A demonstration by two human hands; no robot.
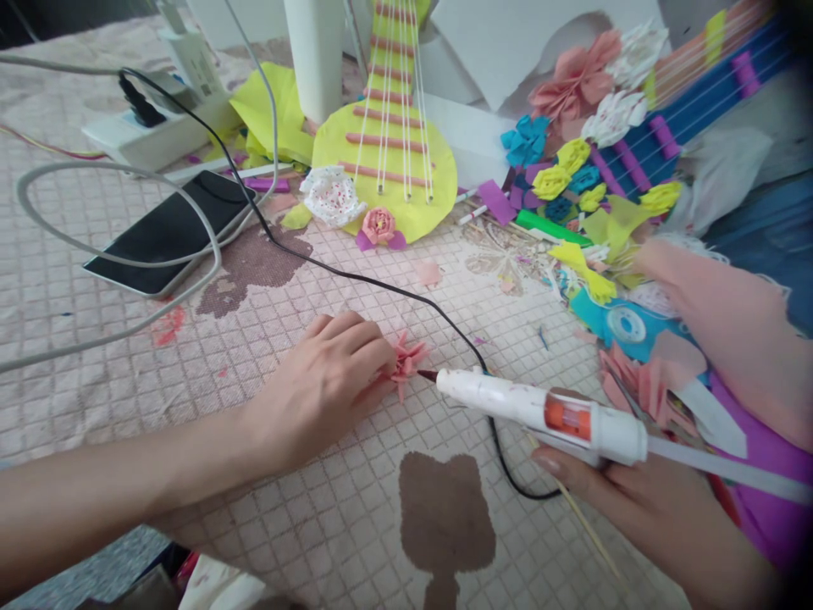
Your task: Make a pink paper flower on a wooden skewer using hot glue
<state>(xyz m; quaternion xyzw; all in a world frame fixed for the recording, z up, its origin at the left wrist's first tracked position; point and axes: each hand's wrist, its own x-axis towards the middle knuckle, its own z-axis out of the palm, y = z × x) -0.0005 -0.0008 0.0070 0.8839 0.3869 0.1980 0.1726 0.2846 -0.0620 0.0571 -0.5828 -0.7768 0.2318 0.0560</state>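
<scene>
My left hand (pixel 330 385) rests knuckles-up on the quilted pink cloth (pixel 254 474), its fingers pinched on a small pink paper flower (pixel 406 363). My right hand (pixel 610 491) grips a white glue gun (pixel 539 411) with an orange window. The gun's dark nozzle points left and almost touches the flower. A black cord (pixel 356 275) runs from the gun across the cloth toward the power strip (pixel 158 131).
A phone (pixel 168 233) with grey cables lies at the left. A yellow paper guitar (pixel 387 144) lies at the back, with paper flowers (pixel 575 165) and scraps piled at the right beside a blue guitar neck (pixel 692 110). A thin wooden stick (pixel 588 525) lies under my right hand.
</scene>
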